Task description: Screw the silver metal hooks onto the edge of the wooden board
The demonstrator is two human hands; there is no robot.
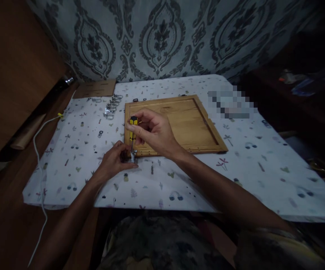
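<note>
A framed wooden panel [176,125], like a cabinet door, lies flat on the table. My right hand [158,131] grips a yellow and black screwdriver [133,132], held upright with its shaft pointing down. Its tip meets a metal hinge [133,157] at the panel's near left corner; whether it sits in a screw I cannot tell. My left hand [112,160] steadies this hinge, with the thumb on the near side and the fingers curled on the left by the panel edge.
Several metal hinges [112,105] lie in a row left of the panel. A brown cardboard piece [96,89] is at the back left. A white cable [40,165] hangs past the table's left edge. Behind the patterned tablecloth [190,187] stands a wallpapered wall [162,37]. A pixelated patch covers something at right.
</note>
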